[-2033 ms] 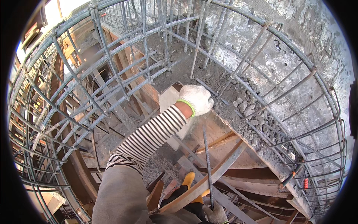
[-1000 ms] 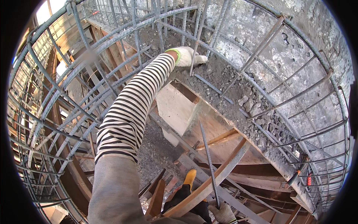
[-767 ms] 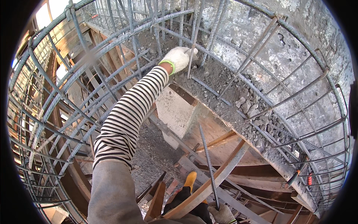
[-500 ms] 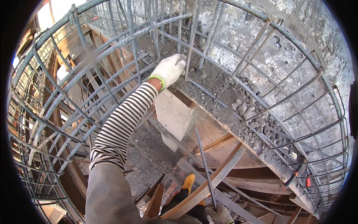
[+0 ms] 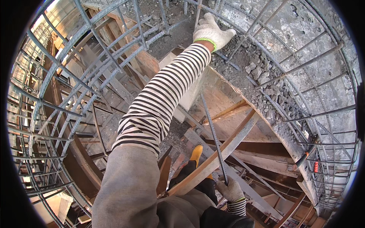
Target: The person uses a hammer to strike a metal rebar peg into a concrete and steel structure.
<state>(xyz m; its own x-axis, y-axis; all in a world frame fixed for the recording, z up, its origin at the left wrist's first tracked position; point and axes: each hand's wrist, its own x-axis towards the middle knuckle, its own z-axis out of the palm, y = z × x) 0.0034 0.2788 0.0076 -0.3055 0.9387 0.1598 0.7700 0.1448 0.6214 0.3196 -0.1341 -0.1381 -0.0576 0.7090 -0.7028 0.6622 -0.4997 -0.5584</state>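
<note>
My left hand [image 5: 213,32], in a white knitted glove with a green cuff, reaches up to the rubble-covered ledge. Its fingers are spread beside a thin upright rebar [image 5: 198,14], with nothing seen in them. Low in the picture, my right hand [image 5: 230,189], also gloved, is closed around the lower end of a dark length of rebar [image 5: 213,133]. That bar slants up and to the left, past a wooden brace. Loose grey rubble [image 5: 266,78] lies on the ledge to the right of my left hand.
Curved rebar cages [image 5: 49,102] stand at the left and along the rough concrete wall [image 5: 304,22]. A wooden brace [image 5: 224,152] crosses below the ledge. An orange-and-black handled tool [image 5: 301,160] lies at right. My yellow boot [image 5: 196,154] is far below among boards.
My left hand has moved right along the ledge, and its fingers have spread. The view has shifted, and more of my right hand and its sleeve shows, with the bar in its grip.
</note>
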